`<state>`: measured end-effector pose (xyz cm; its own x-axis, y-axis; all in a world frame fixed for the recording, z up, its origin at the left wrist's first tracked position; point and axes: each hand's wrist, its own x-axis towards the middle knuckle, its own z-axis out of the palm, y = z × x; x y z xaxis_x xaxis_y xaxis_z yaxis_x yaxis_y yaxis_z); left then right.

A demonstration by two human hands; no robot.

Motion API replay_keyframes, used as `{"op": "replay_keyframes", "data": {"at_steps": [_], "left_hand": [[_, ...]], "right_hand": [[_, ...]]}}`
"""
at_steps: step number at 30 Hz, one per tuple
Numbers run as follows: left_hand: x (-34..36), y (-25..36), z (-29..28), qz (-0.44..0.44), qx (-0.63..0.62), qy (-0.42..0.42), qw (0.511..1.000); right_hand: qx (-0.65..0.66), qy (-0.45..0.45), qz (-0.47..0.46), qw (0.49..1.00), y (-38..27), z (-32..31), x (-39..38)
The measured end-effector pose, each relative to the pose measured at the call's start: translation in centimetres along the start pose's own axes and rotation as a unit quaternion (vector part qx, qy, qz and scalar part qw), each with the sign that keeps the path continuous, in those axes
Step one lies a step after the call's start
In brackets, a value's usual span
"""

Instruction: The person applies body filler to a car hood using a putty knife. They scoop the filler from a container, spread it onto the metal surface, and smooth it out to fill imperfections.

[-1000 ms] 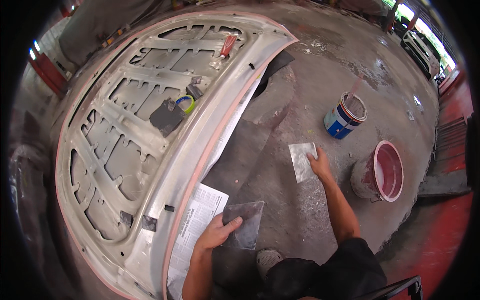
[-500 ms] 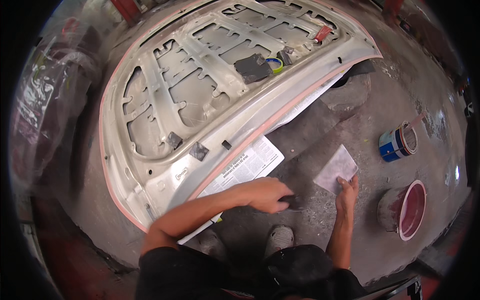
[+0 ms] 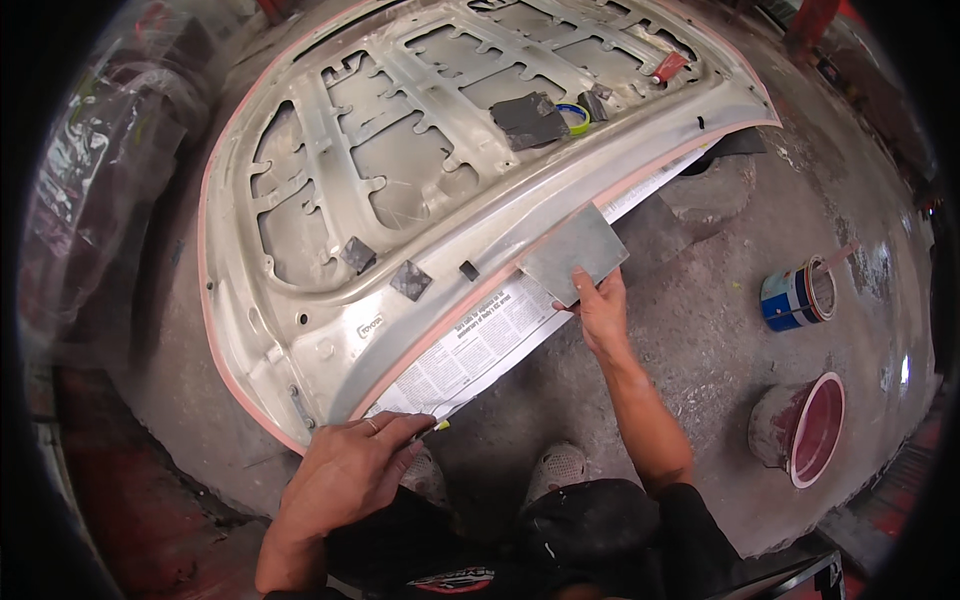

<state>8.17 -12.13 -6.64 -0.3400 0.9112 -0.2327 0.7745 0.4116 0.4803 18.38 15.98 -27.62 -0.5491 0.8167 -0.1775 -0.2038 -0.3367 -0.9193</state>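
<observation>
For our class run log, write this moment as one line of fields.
left hand: on newspaper edge, small tool in fingers | right hand: holds grey sheet against hood panel edge | nearby: blue can, red bucket

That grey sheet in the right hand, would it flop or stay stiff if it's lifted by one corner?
The grey sheet looks flat with straight edges while the right hand holds one corner, so probably fairly stiff. It looks thin, so likely light. It may slide easily on the car hood.
</observation>
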Motion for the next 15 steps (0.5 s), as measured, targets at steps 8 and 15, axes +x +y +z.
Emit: {"op": "replay_keyframes", "data": {"at_steps": [8, 15], "left_hand": [[0.3, -1.9, -0.5, 0.011, -0.014, -0.075, 0.997], [0.0, -2.5, -0.9, 0.027, -0.029, -0.059, 0.998]], "right_hand": [[-0.018, 0.013, -0.001, 1.0, 1.7, 0.4, 1.1], [-0.029, 0.024, 0.001, 0.999, 1.7, 0.4, 1.5]]}}
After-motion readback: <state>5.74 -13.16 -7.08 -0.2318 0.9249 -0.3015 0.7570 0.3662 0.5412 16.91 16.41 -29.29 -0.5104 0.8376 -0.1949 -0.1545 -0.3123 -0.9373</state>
